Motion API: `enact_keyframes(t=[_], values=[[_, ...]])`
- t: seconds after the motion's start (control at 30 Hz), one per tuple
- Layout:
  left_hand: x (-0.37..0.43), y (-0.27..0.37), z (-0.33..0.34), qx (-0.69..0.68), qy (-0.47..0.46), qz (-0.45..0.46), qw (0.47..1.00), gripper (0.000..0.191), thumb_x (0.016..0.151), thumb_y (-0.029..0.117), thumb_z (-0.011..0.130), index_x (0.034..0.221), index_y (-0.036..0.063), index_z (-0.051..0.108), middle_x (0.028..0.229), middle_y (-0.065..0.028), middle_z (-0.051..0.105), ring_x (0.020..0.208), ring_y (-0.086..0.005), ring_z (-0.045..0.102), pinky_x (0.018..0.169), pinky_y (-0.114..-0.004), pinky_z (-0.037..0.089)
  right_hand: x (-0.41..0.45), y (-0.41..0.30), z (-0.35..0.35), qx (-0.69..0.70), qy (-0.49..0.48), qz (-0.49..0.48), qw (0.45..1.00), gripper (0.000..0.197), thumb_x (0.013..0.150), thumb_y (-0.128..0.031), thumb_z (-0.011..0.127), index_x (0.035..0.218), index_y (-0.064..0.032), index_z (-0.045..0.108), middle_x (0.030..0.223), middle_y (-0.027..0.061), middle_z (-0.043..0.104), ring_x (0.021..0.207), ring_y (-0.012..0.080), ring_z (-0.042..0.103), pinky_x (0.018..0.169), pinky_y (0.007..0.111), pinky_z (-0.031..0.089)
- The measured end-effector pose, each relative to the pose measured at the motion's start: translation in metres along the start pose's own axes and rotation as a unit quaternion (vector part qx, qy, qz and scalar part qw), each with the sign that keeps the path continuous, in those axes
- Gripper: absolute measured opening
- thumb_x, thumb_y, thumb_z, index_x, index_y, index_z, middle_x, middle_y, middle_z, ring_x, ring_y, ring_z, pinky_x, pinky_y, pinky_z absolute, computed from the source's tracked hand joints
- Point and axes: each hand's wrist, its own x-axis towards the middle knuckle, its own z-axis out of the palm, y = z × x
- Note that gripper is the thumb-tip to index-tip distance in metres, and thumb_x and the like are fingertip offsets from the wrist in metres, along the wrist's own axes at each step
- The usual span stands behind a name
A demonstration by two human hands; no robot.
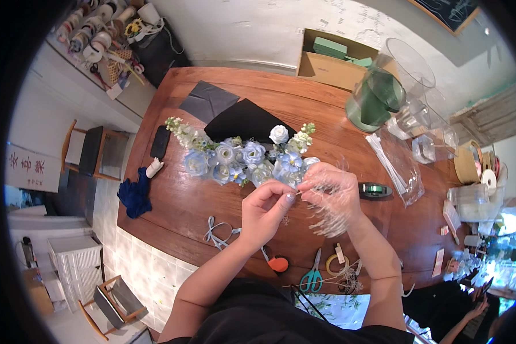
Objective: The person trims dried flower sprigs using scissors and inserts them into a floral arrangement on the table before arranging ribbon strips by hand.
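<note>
My left hand (264, 210) pinches a thin stem between thumb and fingers, its tips meeting those of my right hand (333, 193). A bunch of fine, pale, feathery dried sprigs (329, 221) is held in the right hand and partly hidden by it. Just beyond both hands stands a low arrangement of pale blue and white flowers (253, 152), with taller white blooms at its two ends. Black sheet material (245, 116) lies behind it. Nearer my body are teal-handled scissors (311, 277), an orange and black tool (278, 263), a roll of yellow tape (336, 262) and loose dried sprigs (350, 279).
Glass vases (372, 99) crowd the back right of the wooden table (223, 215), near a cardboard box of green foam blocks (335, 71). A tape dispenser (375, 190) lies right of my hands. Light blue ribbon (219, 234) lies left. Another person's hand (477, 309) shows at lower right.
</note>
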Motion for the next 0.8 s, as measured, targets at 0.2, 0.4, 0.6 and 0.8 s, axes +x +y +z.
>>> enact_keyframes(t=[0.2, 0.4, 0.6, 0.8], values=[[0.015, -0.004, -0.032, 0.135, 0.044, 0.023, 0.99, 0.01, 0.083, 0.002, 0.058, 0.092, -0.0021, 0.059, 0.088, -0.0065, 0.058, 0.081, -0.013, 0.055, 0.072, -0.025, 0.044, 0.055, 0.006, -0.022, -0.025, -0.097, 0.012, 0.995, 0.008, 0.072, -0.004, 0.071, 0.079, -0.0003, 0.068, 0.077, 0.0081, 0.066, 0.074, 0.0146, 0.062, 0.069, 0.028, 0.05], [0.06, -0.02, -0.071, 0.513, 0.034, 0.115, 0.85, 0.027, 0.077, 0.005, 0.059, 0.103, 0.0017, 0.056, 0.104, -0.0136, 0.056, 0.098, -0.0289, 0.052, 0.086, -0.038, 0.04, 0.152, 0.041, -0.038, -0.159, -0.228, 0.044, 0.96, 0.009, 0.075, -0.006, 0.068, 0.082, -0.0006, 0.067, 0.078, 0.0075, 0.067, 0.072, 0.0125, 0.063, 0.066, 0.026, 0.049], [0.074, -0.043, -0.079, 0.67, -0.127, 0.053, 0.729, 0.05, 0.084, 0.034, 0.053, 0.12, 0.0012, 0.046, 0.125, -0.0161, 0.046, 0.123, -0.0313, 0.037, 0.104, -0.048, 0.024, 0.182, 0.089, 0.002, -0.295, -0.422, -0.029, 0.857, 0.007, 0.074, -0.006, 0.061, 0.079, -0.0033, 0.063, 0.068, 0.0137, 0.062, 0.063, 0.0283, 0.06, 0.058, 0.034, 0.047], [0.074, -0.026, -0.081, 0.673, -0.171, 0.02, 0.719, 0.051, 0.084, 0.04, 0.052, 0.117, 0.0011, 0.049, 0.124, -0.0171, 0.047, 0.121, -0.0315, 0.038, 0.103, -0.047, 0.025, 0.192, 0.096, 0.006, -0.37, -0.453, -0.009, 0.811, 0.01, 0.069, -0.007, 0.059, 0.077, -0.0041, 0.065, 0.071, 0.0148, 0.063, 0.069, 0.0307, 0.061, 0.063, 0.039, 0.048]])
